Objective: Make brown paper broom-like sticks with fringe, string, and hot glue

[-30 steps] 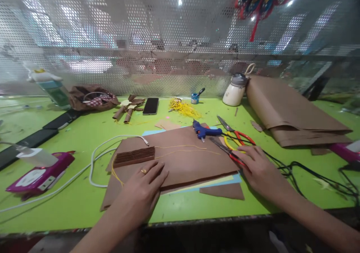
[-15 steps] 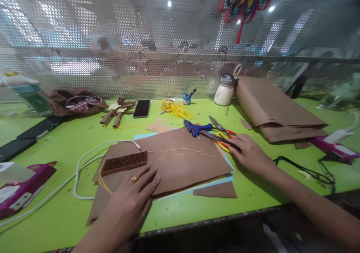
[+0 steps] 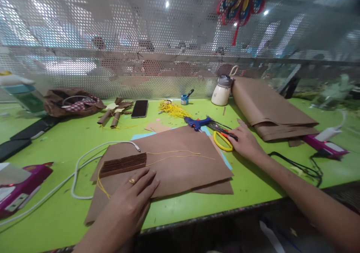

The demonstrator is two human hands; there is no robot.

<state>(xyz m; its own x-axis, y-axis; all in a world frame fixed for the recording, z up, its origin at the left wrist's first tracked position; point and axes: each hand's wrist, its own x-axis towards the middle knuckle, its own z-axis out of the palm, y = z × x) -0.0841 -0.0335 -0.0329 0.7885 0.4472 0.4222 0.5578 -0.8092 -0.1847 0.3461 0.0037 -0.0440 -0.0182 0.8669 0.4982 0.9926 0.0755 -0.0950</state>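
Note:
My left hand lies flat on a large sheet of brown kraft paper, fingers stretched out and holding nothing. Just beyond its fingertips rests a pleated brown paper strip, with yellow thread trailing over the sheet. At the sheet's far right corner, my right hand has its fingers closed round the black end of a long grey-bladed tool, partly hidden by the fingers. That tool lies among scissors with yellow handles and red-and-black ones. A blue glue gun sits just left of them.
At the back are a phone, rolled paper pieces, yellow thread bundle, small blue jar and cream bottle. Folded brown paper lies right. A white cable and purple power strips flank the work.
My right hand has moved slightly away from me, bringing the grey-bladed tool up beside the scissors and glue gun. My left hand stays on the paper. The view has shifted slightly.

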